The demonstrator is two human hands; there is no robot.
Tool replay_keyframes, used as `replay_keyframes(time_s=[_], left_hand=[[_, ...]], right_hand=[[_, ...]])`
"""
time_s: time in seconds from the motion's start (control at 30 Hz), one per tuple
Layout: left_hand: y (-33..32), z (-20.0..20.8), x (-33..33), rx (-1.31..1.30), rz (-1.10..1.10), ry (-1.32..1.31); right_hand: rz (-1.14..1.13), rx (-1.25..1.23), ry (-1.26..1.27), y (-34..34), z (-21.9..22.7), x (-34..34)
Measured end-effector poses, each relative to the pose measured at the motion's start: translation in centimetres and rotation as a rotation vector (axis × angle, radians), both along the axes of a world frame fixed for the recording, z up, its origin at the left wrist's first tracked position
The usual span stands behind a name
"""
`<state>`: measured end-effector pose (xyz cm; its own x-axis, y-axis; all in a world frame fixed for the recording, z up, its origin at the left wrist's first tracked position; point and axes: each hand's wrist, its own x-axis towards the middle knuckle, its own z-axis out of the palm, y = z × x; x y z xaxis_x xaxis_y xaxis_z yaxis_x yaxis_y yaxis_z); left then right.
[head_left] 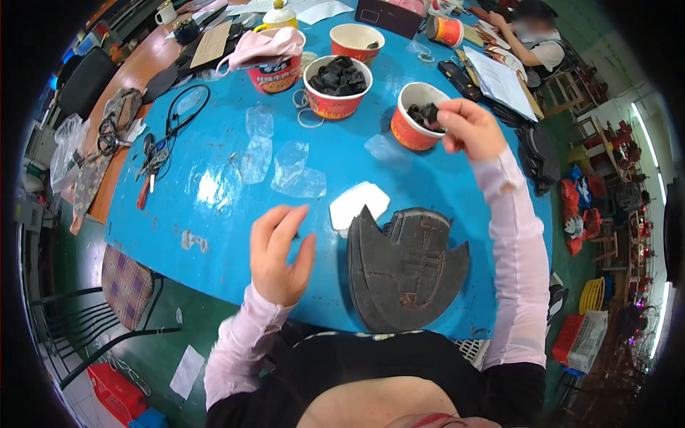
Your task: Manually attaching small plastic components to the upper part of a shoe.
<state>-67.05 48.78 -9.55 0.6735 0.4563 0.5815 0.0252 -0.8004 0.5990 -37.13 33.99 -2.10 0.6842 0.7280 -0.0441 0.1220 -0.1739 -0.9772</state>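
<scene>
- At a blue bench [214, 192] in a crowded workshop, a person in pale pink sleeves works over a stack of dark grey cut panels [407, 267] lying flat near the front edge, just right of the left hand.
- Panels: fan-shaped, curved edge toward the person, jagged points toward the cups; the long axis runs roughly across the bench.
- Left hand [280, 253]: hovers above the bench beside the stack, grip half open with fingers curled; a small dark bit seems pinched at the thumb, but I cannot tell for sure.
- Right hand [471, 128]: reaches to the nearest cup [410, 128], grip closed on a small black piece [428, 114] at its rim.
- Count: four red paper cups stand in a row behind, two visibly holding black pieces; a pink cloth [264, 44] drapes over one.
- Several clear plastic scraps [289, 171] and one white pad [357, 203] lie mid-bench; a key bunch [151, 160] lies at the left.
- Another person [531, 36] sits at the far right corner; the floor is green, with red crates about.
</scene>
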Motion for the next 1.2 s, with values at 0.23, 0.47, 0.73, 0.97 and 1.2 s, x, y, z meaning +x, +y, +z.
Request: replay_keyframes(time_s=[0.23, 0.47, 0.73, 0.97, 1.2], left_hand=[[-4.0, 3.3, 5.6, -0.763, -0.501, -0.245], [-4.6, 3.4, 5.5, -1.068, -0.665, -0.248], [-4.6, 2.6, 5.5, -1.301, -0.807, -0.185], [-3.1, 4.5, 8.3, -1.357, -0.821, -0.123], [0.5, 6.3, 23.4, -0.203, -0.347, 0.101]], right_hand=[[0.121, 0.145, 0.305, -2.6, 1.1, -11.1], [0.145, 0.289, 0.291, -4.7, -0.7, -13.0], [0.108, 0.302, 0.518, -5.5, -1.7, -13.0], [-0.048, 0.418, 0.416, -5.8, -0.8, -9.8], [-0.311, 0.511, 0.247, -10.0, -1.4, -9.1]])
